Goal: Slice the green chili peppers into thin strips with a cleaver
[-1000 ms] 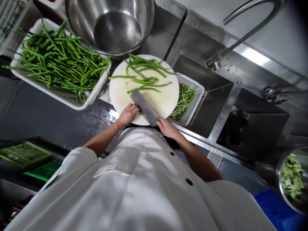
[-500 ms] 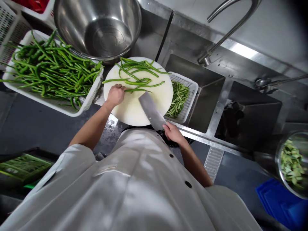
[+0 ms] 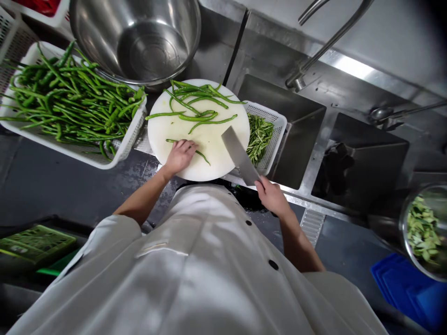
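Note:
On the round white cutting board (image 3: 218, 149), my left hand (image 3: 180, 157) curls its fingers over a single long green chili pepper (image 3: 203, 156), whose two ends stick out on either side. My right hand (image 3: 274, 197) is closed on the handle of a cleaver (image 3: 240, 156). Its broad blade slants across the board's right edge, apart from the pepper. More green chili peppers (image 3: 199, 116) lie loosely along the far side of the board. Cut green pieces (image 3: 258, 137) fill part of a white perforated basket (image 3: 278, 139) just right of the board.
A white basket (image 3: 134, 137) heaped with whole green chili peppers (image 3: 84, 102) stands left. Behind the board sits a large steel bowl (image 3: 146, 56). Sink basins (image 3: 296, 135) and a curved faucet (image 3: 314, 58) are right. A bowl of chopped greens (image 3: 422, 228) is far right.
My left hand has drawn one pepper nearer to me, away from the others. My right hand has moved right with the cleaver, so the blade is farther from the board's middle.

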Motion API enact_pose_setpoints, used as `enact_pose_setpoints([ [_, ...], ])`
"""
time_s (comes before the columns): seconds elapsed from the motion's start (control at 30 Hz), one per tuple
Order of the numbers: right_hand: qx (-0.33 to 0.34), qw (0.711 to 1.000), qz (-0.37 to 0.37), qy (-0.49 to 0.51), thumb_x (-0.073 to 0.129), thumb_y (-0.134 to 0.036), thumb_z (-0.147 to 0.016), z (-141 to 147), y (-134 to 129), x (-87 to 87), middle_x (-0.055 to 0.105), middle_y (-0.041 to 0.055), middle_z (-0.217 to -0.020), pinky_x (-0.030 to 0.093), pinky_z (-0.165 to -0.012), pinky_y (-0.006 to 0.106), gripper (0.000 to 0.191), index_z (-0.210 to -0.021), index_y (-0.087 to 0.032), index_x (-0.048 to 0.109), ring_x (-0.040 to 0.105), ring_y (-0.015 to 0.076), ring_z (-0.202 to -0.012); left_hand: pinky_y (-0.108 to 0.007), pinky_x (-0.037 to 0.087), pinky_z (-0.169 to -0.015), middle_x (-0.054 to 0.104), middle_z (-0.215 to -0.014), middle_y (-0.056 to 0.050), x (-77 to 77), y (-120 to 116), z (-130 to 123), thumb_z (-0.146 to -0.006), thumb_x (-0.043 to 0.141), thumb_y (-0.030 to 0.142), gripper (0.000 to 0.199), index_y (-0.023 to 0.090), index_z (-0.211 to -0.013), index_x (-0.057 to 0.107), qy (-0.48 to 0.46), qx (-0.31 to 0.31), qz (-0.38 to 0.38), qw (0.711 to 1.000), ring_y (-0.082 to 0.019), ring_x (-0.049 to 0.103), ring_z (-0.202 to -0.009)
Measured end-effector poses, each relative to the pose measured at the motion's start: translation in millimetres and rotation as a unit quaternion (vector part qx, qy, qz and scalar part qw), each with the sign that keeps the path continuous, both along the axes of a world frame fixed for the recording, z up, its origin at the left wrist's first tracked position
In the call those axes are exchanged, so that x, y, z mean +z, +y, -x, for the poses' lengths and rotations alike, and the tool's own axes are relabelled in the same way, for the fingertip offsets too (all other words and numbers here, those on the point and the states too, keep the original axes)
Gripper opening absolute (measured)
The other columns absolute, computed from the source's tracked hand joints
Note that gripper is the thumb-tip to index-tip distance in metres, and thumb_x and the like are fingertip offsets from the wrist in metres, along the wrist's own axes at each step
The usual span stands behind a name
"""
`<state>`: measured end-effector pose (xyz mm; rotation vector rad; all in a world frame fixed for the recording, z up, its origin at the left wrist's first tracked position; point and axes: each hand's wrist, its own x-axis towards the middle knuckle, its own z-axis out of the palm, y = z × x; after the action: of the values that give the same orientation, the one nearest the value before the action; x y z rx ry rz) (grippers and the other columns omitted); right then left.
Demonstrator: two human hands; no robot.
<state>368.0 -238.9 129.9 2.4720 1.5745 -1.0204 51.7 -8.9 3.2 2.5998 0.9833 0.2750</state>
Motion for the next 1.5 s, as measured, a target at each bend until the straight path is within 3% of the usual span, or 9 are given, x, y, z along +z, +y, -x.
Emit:
enact_pose_setpoints([
  [0.1, 0.106, 0.992, 0.059, -0.045, 0.036, -0.038, -0.111, 19.3, 5.2, 8.4, 0.077, 0.0105, -0.093, 0.042, -0.072, 0.033, 0.033, -0.119, -0.022, 0.064, 0.072, 0.0289, -0.086, -0.05, 0.041, -0.102, 0.07, -0.125, -0.013, -7.6, -9.2, -10.5, -0.105, 0.045, 0.023, 0.033, 0.022, -0.121, 0.074, -0.01, 0.002, -0.003, 1.0, -0.032, 0.055, -0.119],
  [0.17, 0.138, 0.984, 0.092, -0.067, 0.034, -0.038, -0.113, 30.0, 9.4, 12.8, 0.077, 0.0107, -0.094, 0.041, -0.072, 0.032, 0.036, -0.126, -0.021, 0.063, 0.072, 0.0287, -0.087, -0.049, 0.042, -0.099, 0.071, -0.121, -0.013, -12.5, -14.2, -10.5, -0.106, 0.044, 0.025, 0.033, 0.022, -0.117, 0.075, -0.022, 0.021, -0.016, 0.999, -0.031, 0.055, -0.116],
  [0.3, 0.159, 0.976, 0.135, -0.055, 0.031, -0.037, -0.114, 45.4, 19.0, 23.8, 0.078, 0.0132, -0.101, 0.04, -0.073, 0.033, 0.038, -0.136, -0.02, 0.057, 0.073, 0.0295, -0.091, -0.048, 0.044, -0.095, 0.071, -0.117, -0.013, -16.6, -20.7, -6.0, -0.105, 0.045, 0.026, 0.031, 0.024, -0.111, 0.075, -0.033, 0.033, -0.031, 0.998, -0.031, 0.055, -0.11],
  [0.5, 0.169, 0.972, 0.162, -0.028, 0.031, -0.035, -0.114, 60.3, 28.0, 40.6, 0.078, 0.0152, -0.099, 0.041, -0.074, 0.034, 0.036, -0.134, -0.018, 0.056, 0.074, 0.0331, -0.093, -0.047, 0.045, -0.092, 0.07, -0.108, -0.012, -11.6, -21.1, -7.3, -0.104, 0.047, 0.025, 0.028, 0.024, -0.104, 0.075, -0.035, 0.031, -0.015, 0.999, -0.03, 0.056, -0.105],
  [0.7, 0.155, 0.977, 0.148, 0.008, 0.031, -0.034, -0.115, 79.3, 46.3, 23.1, 0.078, 0.0169, -0.111, 0.044, -0.08, 0.034, 0.037, -0.14, -0.017, 0.051, 0.073, 0.0325, -0.105, -0.046, 0.046, -0.092, 0.07, -0.101, -0.011, -6.1, -19.8, -8.5, -0.104, 0.046, 0.021, 0.029, 0.023, -0.103, 0.074, -0.022, 0.014, -0.019, 0.999, -0.028, 0.057, -0.098],
  [0.93, 0.164, 0.974, 0.156, -0.004, 0.031, -0.034, -0.115, 86.7, 54.0, 30.7, 0.077, 0.0189, -0.11, 0.045, -0.08, 0.033, 0.037, -0.14, -0.015, 0.051, 0.074, 0.0321, -0.104, -0.045, 0.047, -0.091, 0.069, -0.098, -0.011, -8.0, -19.2, -7.2, -0.106, 0.04, 0.021, 0.033, 0.021, -0.1, 0.072, -0.021, 0.0, -0.054, 0.998, -0.027, 0.056, -0.095],
  [1.23, 0.18, 0.975, 0.127, -0.014, 0.032, -0.034, -0.115, 89.0, 56.1, 30.8, 0.076, 0.0169, -0.104, 0.045, -0.076, 0.033, 0.035, -0.137, -0.016, 0.051, 0.074, 0.0323, -0.1, -0.047, 0.048, -0.091, 0.067, -0.096, -0.011, -11.6, -19.2, -7.7, -0.103, 0.041, 0.016, 0.03, 0.021, -0.097, 0.071, -0.055, 0.013, -0.024, 0.998, -0.027, 0.055, -0.093],
  [1.43, 0.143, 0.985, 0.1, -0.005, 0.03, -0.033, -0.116, 108.5, 70.6, -1.7, 0.077, 0.0163, -0.108, 0.045, -0.081, 0.031, 0.033, -0.136, -0.015, 0.049, 0.074, 0.0279, -0.103, -0.046, 0.049, -0.09, 0.067, -0.099, -0.011, -9.1, -12.3, -0.6, -0.103, 0.041, 0.017, 0.03, 0.021, -0.099, 0.07, -0.067, -0.011, -0.013, 0.998, -0.027, 0.056, -0.095],
  [1.5, 0.151, 0.984, 0.093, -0.014, 0.029, -0.033, -0.116, 106.1, 73.0, -3.2, 0.077, 0.0165, -0.109, 0.045, -0.08, 0.031, 0.033, -0.135, -0.015, 0.05, 0.073, 0.0285, -0.103, -0.047, 0.048, -0.09, 0.067, -0.105, -0.013, -7.5, -5.5, 7.0, -0.104, 0.042, 0.019, 0.029, 0.022, -0.103, 0.071, -0.064, 0.014, -0.035, 0.997, -0.028, 0.056, -0.1],
])
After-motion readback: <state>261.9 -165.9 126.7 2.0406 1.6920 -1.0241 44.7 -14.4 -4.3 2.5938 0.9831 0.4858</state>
